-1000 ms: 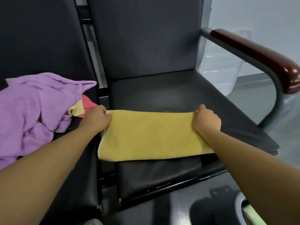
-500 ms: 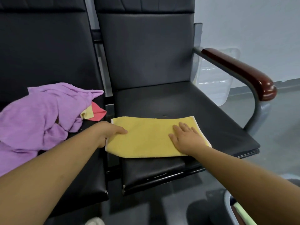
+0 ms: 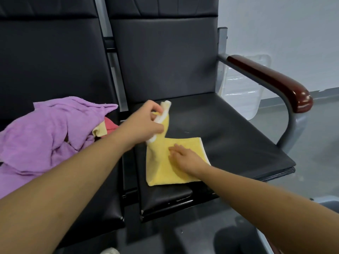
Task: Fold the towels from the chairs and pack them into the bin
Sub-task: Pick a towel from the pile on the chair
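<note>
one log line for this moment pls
step: folding yellow towel | left hand: grips raised end | right hand: flat, pressing towel on chair seat | purple towel: crumpled, not yet folded

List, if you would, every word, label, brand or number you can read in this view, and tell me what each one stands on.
None: no readable word, label, brand, number or sign shows in this view.
The yellow towel, the purple towel, the black chair seat, the wooden armrest and the clear plastic container behind the chair all look plain, with no print or tag to read.
</note>
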A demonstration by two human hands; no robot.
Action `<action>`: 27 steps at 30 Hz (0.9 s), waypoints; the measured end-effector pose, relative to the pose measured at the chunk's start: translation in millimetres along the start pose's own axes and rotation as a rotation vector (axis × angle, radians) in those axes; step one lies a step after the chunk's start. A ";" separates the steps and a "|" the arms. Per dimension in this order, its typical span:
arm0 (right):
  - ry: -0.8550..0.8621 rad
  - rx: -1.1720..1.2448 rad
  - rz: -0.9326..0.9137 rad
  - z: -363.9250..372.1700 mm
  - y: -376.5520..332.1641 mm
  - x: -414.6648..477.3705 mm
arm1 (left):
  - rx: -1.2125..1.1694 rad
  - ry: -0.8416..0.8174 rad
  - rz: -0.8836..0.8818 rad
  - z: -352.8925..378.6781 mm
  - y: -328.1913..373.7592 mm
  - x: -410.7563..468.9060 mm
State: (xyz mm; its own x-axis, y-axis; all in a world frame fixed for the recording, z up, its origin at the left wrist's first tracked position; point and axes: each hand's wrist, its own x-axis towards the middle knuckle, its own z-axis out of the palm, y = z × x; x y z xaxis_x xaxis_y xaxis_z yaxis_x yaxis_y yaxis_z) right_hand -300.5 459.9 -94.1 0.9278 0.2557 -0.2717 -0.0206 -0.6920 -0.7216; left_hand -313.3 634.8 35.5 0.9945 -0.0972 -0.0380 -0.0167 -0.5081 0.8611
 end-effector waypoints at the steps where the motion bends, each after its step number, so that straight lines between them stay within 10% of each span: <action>1: 0.019 0.353 0.077 -2.5 -5.1 1.3 | 0.054 -0.032 0.050 11.9 4.8 -0.7; 5: 0.024 1.270 0.244 -27.9 -7.6 -3.1 | 0.095 -0.219 0.085 49.9 -2.1 -2.0; 16: 0.321 0.151 0.132 -30.7 -14.8 -4.2 | 0.757 -0.420 0.121 48.8 -80.2 -12.2; 22: 0.327 -0.370 0.417 -20.9 -11.4 -3.8 | 0.831 -0.434 0.132 69.3 -94.4 -19.1; 27: 0.283 0.075 0.335 -35.1 -2.9 2.8 | 0.409 0.063 -0.039 80.6 -90.7 -12.8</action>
State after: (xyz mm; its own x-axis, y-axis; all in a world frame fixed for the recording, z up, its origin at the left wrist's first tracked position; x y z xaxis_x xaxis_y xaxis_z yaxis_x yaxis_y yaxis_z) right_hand -284.9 438.9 -70.4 0.9306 -0.1768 -0.3206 -0.3547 -0.6519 -0.6702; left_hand -332.8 613.2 -83.0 0.9994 -0.0254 -0.0247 -0.0061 -0.8095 0.5871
